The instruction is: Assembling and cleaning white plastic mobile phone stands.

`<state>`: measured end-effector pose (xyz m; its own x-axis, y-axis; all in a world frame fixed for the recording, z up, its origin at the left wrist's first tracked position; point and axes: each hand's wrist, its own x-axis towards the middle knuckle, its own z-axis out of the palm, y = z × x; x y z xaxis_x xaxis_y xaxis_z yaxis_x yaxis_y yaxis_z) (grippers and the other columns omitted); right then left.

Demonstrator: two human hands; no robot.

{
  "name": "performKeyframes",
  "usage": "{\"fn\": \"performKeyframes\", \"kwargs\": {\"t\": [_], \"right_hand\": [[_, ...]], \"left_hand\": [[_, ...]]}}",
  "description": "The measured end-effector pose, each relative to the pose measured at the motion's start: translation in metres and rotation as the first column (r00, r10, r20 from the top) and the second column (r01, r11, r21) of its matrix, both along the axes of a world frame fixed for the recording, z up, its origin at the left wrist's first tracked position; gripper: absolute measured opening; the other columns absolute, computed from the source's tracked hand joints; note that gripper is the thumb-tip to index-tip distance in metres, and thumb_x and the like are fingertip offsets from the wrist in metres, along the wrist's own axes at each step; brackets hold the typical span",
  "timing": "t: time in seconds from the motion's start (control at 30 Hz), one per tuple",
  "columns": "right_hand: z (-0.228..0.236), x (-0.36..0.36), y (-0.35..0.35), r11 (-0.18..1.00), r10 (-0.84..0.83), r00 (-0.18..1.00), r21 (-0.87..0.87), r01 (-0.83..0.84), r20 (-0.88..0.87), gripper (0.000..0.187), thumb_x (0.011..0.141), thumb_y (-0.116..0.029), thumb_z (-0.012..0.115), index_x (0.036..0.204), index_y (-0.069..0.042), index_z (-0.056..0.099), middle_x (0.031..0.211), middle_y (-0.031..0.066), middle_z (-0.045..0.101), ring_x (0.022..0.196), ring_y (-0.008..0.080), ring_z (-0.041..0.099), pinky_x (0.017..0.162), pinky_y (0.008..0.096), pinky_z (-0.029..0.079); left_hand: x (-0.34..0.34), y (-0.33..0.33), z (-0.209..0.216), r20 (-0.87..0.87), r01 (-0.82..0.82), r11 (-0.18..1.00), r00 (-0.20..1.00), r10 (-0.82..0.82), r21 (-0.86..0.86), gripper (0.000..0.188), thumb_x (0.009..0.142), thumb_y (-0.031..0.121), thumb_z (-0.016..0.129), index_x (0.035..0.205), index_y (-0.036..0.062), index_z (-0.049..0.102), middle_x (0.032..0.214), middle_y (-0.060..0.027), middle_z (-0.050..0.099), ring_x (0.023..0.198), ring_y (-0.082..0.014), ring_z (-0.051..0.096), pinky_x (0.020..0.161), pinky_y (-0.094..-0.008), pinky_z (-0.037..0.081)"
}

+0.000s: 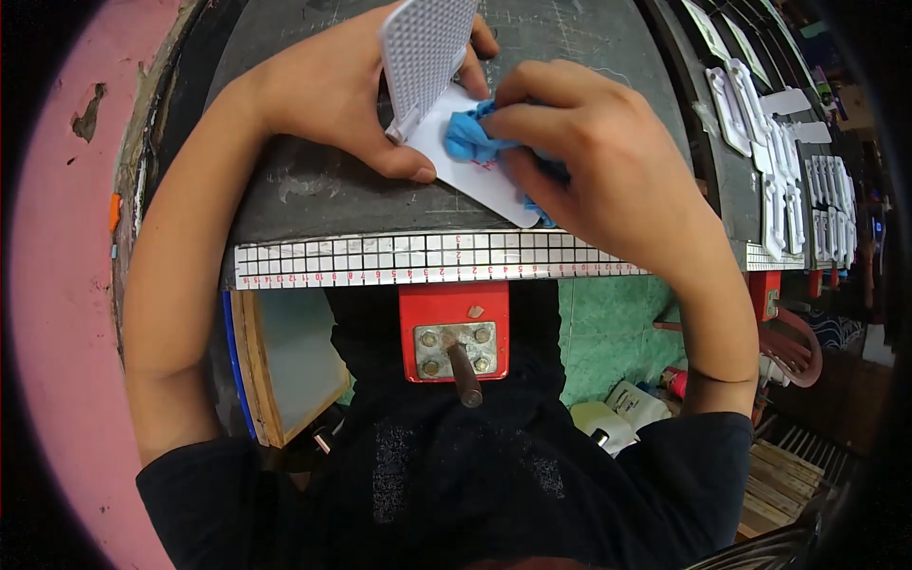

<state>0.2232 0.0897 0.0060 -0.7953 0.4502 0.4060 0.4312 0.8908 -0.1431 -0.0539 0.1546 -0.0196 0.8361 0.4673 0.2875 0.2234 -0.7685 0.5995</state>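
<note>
A white plastic hinged piece stands partly opened on the dark worktop (304, 199). Its textured leaf (423, 62) tilts upward, while its flat leaf (489, 193), bearing faint pinkish marks, lies low. My left hand (332, 90) grips the piece from the left, thumb at the flat leaf's near edge and fingertips showing beyond the raised leaf. Bunched in my right hand (598, 133) is a blue cloth (468, 135), pressed onto the flat leaf. Some of the cloth is hidden under my fingers, with another bit showing by the leaf's near corner.
A white gridded ruler strip (380, 258) runs along the worktop's near edge. Below it, a red bracket (454, 304) carries a protruding metal rod. Several white plastic pieces (779, 180) lie in rows at right. A wood-framed panel (285, 361) leans below; a pink wall (66, 285) borders the left.
</note>
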Motion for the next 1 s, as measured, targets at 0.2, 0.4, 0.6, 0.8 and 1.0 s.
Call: {"fn": "performKeyframes", "kwargs": {"t": [0.2,0.4,0.6,0.8,1.0], "right_hand": [[0.003,-0.002,0.006,0.997,-0.015,1.0,0.071,0.016,-0.015,0.012,0.083,-0.005,0.076,0.094,-0.001,0.079,0.091,0.0121,0.072,0.084,0.0295,0.074,0.075,0.0409,0.059],[0.011,0.0,0.008,0.927,-0.208,0.943,-0.36,0.105,-0.261,0.016,0.085,-0.007,0.08,0.099,0.002,0.079,0.09,0.011,0.075,0.075,0.0204,0.073,0.069,0.0337,0.058],[0.014,-0.013,0.004,0.984,-0.083,0.996,-0.158,0.085,0.015,0.019,0.079,-0.004,0.081,0.098,0.0,0.08,0.092,0.0167,0.075,0.086,0.0372,0.073,0.083,0.0431,0.06],[0.014,-0.009,0.01,0.92,-0.152,0.98,-0.381,0.092,-0.129,0.018,0.077,0.0,0.08,0.096,0.0,0.08,0.092,0.014,0.076,0.081,0.0328,0.074,0.072,0.0405,0.06],[0.005,-0.016,0.003,0.989,-0.036,0.997,-0.145,0.027,-0.062,0.021,0.078,0.0,0.079,0.098,0.002,0.08,0.092,0.0157,0.076,0.078,0.0306,0.075,0.072,0.0384,0.06]], "left_hand": [[0.002,-0.005,0.003,-0.004,-0.008,1.0,1.0,0.008,0.008,0.077,0.056,0.026,0.1,0.126,0.01,0.069,0.148,-0.0137,0.054,0.137,-0.0341,0.055,0.115,-0.0478,0.047],[0.0,-0.011,0.007,-0.021,-0.1,0.989,0.995,0.098,-0.112,0.075,0.058,0.022,0.098,0.126,0.0095,0.069,0.151,-0.0133,0.053,0.141,-0.0331,0.054,0.119,-0.0472,0.046],[0.003,-0.012,0.007,0.011,-0.081,0.993,0.997,0.083,-0.081,0.071,0.058,0.021,0.098,0.123,0.0088,0.072,0.15,-0.014,0.055,0.142,-0.033,0.054,0.121,-0.046,0.044],[0.0,-0.01,0.005,0.004,-0.142,0.981,0.99,0.144,-0.13,0.082,0.059,0.02,0.099,0.132,0.0065,0.066,0.15,-0.0138,0.056,0.143,-0.0301,0.053,0.123,-0.0435,0.042],[0.003,-0.007,0.012,0.019,0.018,0.999,1.0,-0.017,-0.039,0.09,0.06,0.029,0.104,0.133,0.0012,0.059,0.123,-0.0114,0.067,0.121,-0.025,0.061,0.113,-0.0362,0.044]]}}
